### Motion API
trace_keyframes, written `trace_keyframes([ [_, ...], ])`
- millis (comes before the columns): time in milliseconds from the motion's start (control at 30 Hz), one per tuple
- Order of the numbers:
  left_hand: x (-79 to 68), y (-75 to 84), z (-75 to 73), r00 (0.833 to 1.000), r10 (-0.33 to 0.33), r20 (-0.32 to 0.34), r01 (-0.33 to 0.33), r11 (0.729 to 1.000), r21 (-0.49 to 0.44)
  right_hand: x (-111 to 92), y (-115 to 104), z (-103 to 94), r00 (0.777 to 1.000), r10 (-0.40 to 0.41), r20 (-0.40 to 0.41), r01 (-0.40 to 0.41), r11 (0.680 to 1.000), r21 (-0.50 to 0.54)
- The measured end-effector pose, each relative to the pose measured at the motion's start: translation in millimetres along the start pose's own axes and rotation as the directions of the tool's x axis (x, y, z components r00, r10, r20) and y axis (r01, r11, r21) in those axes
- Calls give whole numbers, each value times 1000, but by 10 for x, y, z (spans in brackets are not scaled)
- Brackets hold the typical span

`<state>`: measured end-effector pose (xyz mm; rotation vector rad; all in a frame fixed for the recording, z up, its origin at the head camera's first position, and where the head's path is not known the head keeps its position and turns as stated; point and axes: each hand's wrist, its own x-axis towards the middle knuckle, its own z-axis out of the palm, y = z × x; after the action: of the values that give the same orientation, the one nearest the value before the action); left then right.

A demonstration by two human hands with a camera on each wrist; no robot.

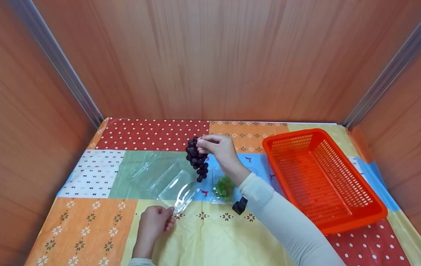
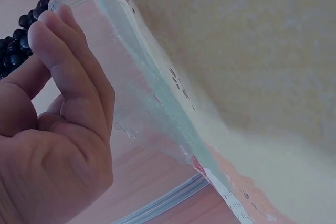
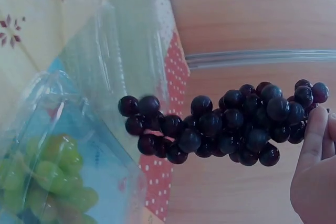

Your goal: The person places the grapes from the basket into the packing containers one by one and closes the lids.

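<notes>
My right hand (image 1: pixel 219 151) pinches a bunch of dark purple grapes (image 1: pixel 197 157) near its top end, and the bunch hangs above the cloth. In the right wrist view the whole bunch (image 3: pixel 231 124) shows, with the fingertips at its stem end. My left hand (image 1: pixel 155 221) pinches the near edge of a clear plastic container (image 1: pixel 177 190), which lies with its lid opened out to the far left. Right of it, partly behind my right forearm, green grapes (image 1: pixel 224 186) sit in another clear plastic container (image 1: pixel 216 200).
A red-orange plastic basket (image 1: pixel 362 218) with slotted sides stands on the right of the table. Patchwork cloth (image 1: pixel 85 221) covers the tabletop. Wood-grain panels (image 1: pixel 232 62) rise at the back and both sides. A small black object (image 1: pixel 239 205) shows beside the right sleeve.
</notes>
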<state>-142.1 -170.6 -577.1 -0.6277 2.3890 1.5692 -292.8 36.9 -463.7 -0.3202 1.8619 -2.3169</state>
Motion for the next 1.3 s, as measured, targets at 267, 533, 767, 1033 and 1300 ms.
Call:
trace_keyframes([
  [267,12,-8,-9,1000,-17,9,18,1000,-20,24,76,104,1000,24,14,-23,998,-61],
  [533,6,-26,10,999,32,-27,-32,999,-2,40,138,99,997,68,25,-62,980,-188],
  [767,15,-46,11,993,86,-75,-82,995,55,68,240,91,994,86,63,-68,968,-240],
  [1033,32,-59,-8,996,66,-59,-64,997,48,31,348,142,988,110,110,-71,949,-306],
  [1300,16,-53,-31,997,67,-35,-66,998,23,-27,502,193,979,127,162,-64,937,-342],
])
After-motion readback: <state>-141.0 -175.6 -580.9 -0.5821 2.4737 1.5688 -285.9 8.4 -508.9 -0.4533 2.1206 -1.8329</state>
